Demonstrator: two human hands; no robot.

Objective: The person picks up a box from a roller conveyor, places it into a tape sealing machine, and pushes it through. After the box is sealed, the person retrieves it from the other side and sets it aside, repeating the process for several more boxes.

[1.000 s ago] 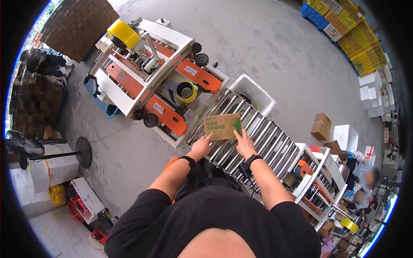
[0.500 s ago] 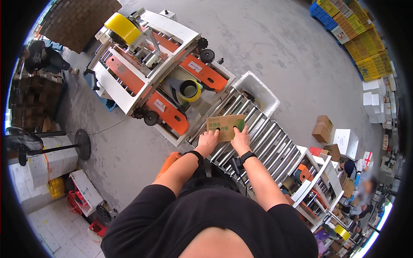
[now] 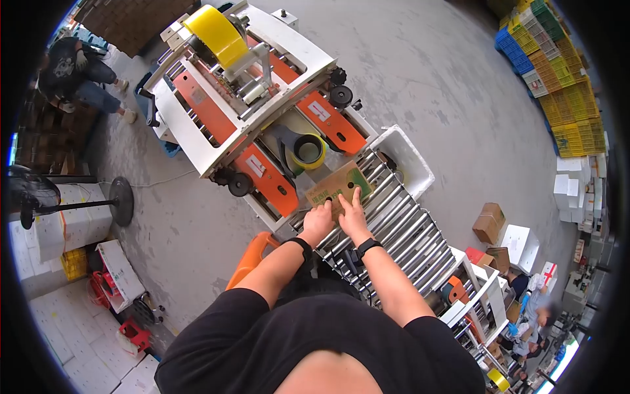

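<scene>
A printed brown-and-green cardboard box (image 3: 357, 176) sits at an angle on the far end of the roller conveyor (image 3: 400, 226), at the mouth of a carton taping machine (image 3: 252, 148). My left hand (image 3: 317, 222) is closed at its near left edge, thumb by a dark round hole in the top. On the same box lies my right hand (image 3: 353, 218), fingers stretched out and apart, one tip near a second hole. Beyond the box, a tape roll with a yellow rim (image 3: 308, 151) sits between the machine's orange side guides (image 3: 266, 178).
Right of the conveyor stands a white foam bin (image 3: 413, 167). An orange stool-like object (image 3: 252, 258) is by my left side. Stacked crates (image 3: 558, 79) line the far right. A fan (image 3: 121, 200) stands left. One person (image 3: 79, 72) is at upper left, others at lower right.
The box has moved forward to the machine's mouth and turned slightly. Both hands have followed it, and the right hand's fingers are now more spread. My view has shifted a little.
</scene>
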